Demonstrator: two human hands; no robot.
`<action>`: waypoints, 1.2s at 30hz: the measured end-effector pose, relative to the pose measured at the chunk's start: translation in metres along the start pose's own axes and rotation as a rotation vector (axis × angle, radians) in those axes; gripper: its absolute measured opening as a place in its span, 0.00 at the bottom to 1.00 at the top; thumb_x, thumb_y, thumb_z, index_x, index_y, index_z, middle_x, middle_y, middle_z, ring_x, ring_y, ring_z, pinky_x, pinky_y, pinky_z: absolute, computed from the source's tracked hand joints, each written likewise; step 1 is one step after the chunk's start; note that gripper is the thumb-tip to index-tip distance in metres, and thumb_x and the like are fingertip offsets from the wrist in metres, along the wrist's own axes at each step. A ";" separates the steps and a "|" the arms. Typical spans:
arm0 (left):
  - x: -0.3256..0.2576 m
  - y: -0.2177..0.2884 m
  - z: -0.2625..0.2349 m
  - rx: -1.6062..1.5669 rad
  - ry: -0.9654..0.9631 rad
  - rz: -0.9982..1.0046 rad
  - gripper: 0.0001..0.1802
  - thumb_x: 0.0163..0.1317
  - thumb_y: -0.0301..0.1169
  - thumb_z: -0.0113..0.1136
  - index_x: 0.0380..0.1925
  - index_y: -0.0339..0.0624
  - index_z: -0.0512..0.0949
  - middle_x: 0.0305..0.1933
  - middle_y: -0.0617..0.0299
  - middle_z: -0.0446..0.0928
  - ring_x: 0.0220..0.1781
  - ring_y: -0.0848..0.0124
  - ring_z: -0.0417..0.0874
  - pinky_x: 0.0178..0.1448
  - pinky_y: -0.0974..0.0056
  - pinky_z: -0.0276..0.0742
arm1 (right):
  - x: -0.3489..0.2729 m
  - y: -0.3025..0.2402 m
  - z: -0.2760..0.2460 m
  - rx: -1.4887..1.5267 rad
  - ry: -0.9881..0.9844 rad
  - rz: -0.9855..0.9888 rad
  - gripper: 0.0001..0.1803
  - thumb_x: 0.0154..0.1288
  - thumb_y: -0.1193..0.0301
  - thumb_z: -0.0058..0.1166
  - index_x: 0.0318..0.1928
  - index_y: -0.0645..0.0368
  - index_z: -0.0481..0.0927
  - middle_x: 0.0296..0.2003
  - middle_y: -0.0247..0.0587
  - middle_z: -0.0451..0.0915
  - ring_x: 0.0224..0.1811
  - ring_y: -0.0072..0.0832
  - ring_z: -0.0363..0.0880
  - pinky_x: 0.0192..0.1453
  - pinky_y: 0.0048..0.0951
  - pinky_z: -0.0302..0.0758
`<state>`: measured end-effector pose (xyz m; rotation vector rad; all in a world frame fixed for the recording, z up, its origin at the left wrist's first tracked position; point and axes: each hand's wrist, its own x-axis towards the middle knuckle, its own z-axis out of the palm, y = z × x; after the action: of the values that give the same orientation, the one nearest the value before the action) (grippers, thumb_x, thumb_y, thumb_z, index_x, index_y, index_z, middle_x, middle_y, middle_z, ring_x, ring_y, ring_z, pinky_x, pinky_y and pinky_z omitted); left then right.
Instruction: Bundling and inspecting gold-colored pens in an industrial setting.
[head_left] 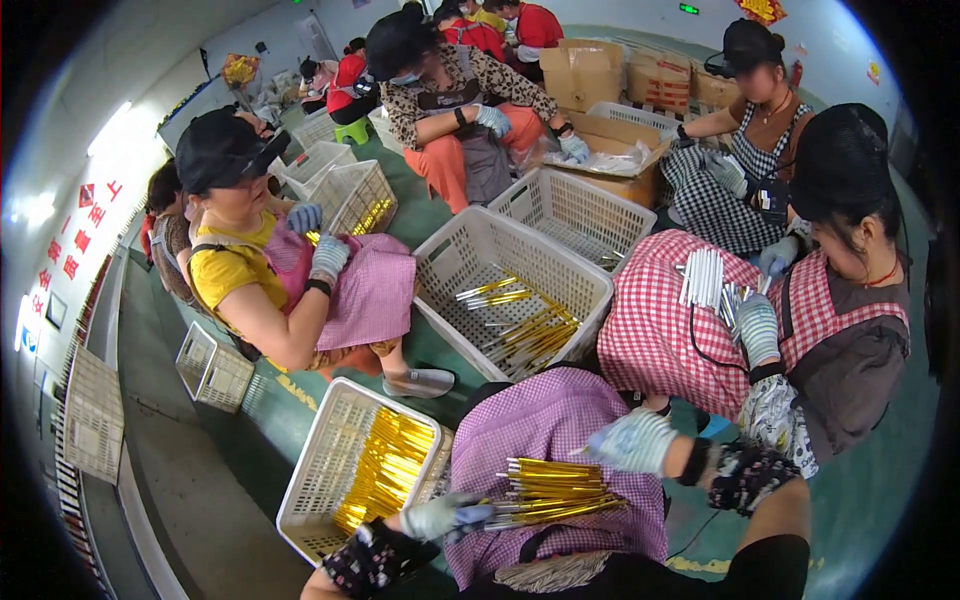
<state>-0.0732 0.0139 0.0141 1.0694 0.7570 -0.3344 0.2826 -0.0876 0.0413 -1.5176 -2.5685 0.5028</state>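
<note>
A bundle of shiny gold sticks with silvery ends (560, 482) lies across the pink checked apron (535, 415) on my lap. My left hand (445, 516), in a pale glove with greyish fingertips, is at the bundle's left end; its fingers are closed, and what is in them is hidden. Above the bundle's right side is my right hand (635, 442), in a striped glove and slightly blurred. Its fingers are pinched, with a thin pale tip showing at them, too small to name. Dark patterned sleeve covers (757, 476) are on my forearms.
Left of my knees stands a white crate (300, 500) full of gold sticks (385, 470). Ahead, another crate (450, 245) holds scattered ones. Co-workers sit close on both sides: one in yellow (235, 285), one in a red checked apron (650, 330) with silvery tubes. Cardboard boxes (583, 75) stand behind.
</note>
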 end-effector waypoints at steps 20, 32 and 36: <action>0.050 0.027 0.045 1.335 0.260 0.345 0.23 0.62 0.50 0.55 0.45 0.43 0.75 0.38 0.49 0.82 0.40 0.51 0.83 0.43 0.51 0.77 | 0.044 -0.057 0.059 -0.089 -0.025 0.036 0.14 0.67 0.67 0.42 0.47 0.58 0.76 0.35 0.43 0.78 0.34 0.37 0.80 0.30 0.39 0.77; 0.029 0.014 0.040 1.251 0.171 0.401 0.24 0.58 0.50 0.60 0.47 0.44 0.78 0.37 0.49 0.82 0.38 0.51 0.83 0.42 0.53 0.78 | 0.036 -0.071 0.059 -0.011 -0.059 0.022 0.15 0.64 0.65 0.46 0.48 0.54 0.78 0.40 0.41 0.75 0.39 0.36 0.77 0.34 0.39 0.75; 0.030 0.008 0.040 1.236 0.190 0.342 0.26 0.59 0.52 0.58 0.50 0.45 0.77 0.41 0.48 0.81 0.39 0.51 0.83 0.42 0.51 0.78 | 0.032 -0.077 0.082 -0.022 -0.044 -0.048 0.10 0.59 0.62 0.50 0.30 0.53 0.80 0.33 0.38 0.75 0.35 0.37 0.77 0.32 0.40 0.75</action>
<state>-0.0315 -0.0147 0.0084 2.3875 0.4715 -0.4108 0.1813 -0.1117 -0.0117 -1.4639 -2.6444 0.5097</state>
